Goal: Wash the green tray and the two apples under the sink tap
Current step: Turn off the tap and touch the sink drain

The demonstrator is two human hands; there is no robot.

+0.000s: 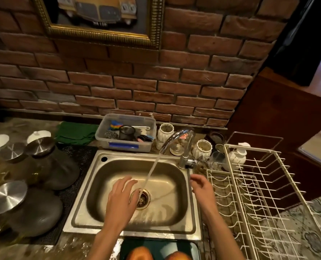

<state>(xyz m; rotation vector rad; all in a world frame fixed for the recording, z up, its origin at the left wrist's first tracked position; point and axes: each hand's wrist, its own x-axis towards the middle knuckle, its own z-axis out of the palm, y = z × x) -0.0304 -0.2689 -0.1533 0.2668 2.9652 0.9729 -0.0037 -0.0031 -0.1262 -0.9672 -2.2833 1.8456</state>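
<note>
Two hands are hanging over the steel sink (191, 218) right now, and neither one is holding anything. The left hand (121, 196) is spreading its fingers loosely above the basin, just left of the drain (142, 198), while the right hand (203, 186) is hovering at the sink's right rim with its fingers relaxed and slightly bent. One stream of water (150, 177) is pouring from the single chrome tap (182, 141) and landing on the drain, passing between the two hands. Down at the bottom edge, the green tray (156, 245) is sitting on the counter just in front of the sink, and two apples (140, 253) are lying in it side by side, the second apple (178, 256) to the right, both cut off by the frame. One white wire dish rack (259, 194) is standing to the right of the sink. Behind the sink, one clear plastic tub (126, 145) is holding scrubbers and a small black strainer, and one green cloth (75, 133) is lying to its left. Two white ribbed jars (166, 132) are flanking the tap. On the left counter, three steel-lidded dark pots (43, 166) are sitting on a black mat, with two white lids behind them. One gold-framed picture (99, 15) is hanging on the brick wall.
</note>
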